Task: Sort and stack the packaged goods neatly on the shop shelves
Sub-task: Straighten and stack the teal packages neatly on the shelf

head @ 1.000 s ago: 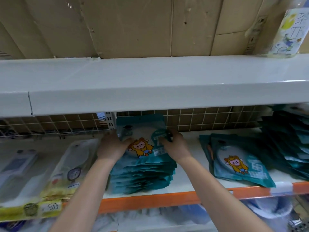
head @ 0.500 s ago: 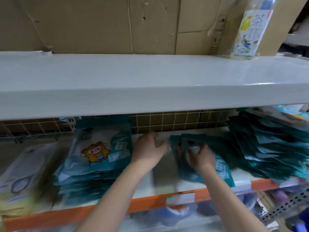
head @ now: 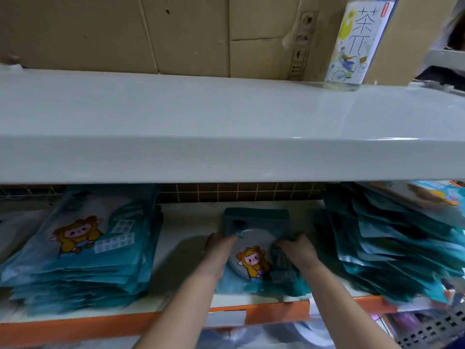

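The upper shelf [head: 226, 127] overhangs the lower shelf [head: 173, 238], leaving a low slot to reach through. Bare room lies between the left stack [head: 83, 250] and the middle packets [head: 254, 250]. On the right, a leaning pile [head: 392, 245] (its edges fanned out) crowds close beside those packets. A wire grid [head: 239, 192] closes the back.

You face a pale grey upper shelf [head: 226, 127] running from nine to three o'clock, with brown cardboard [head: 176, 34] behind it at twelve. Beneath it a wire grid [head: 239, 192] backs the lower shelf [head: 181, 222], whose orange front edge [head: 75, 328] crosses at six.
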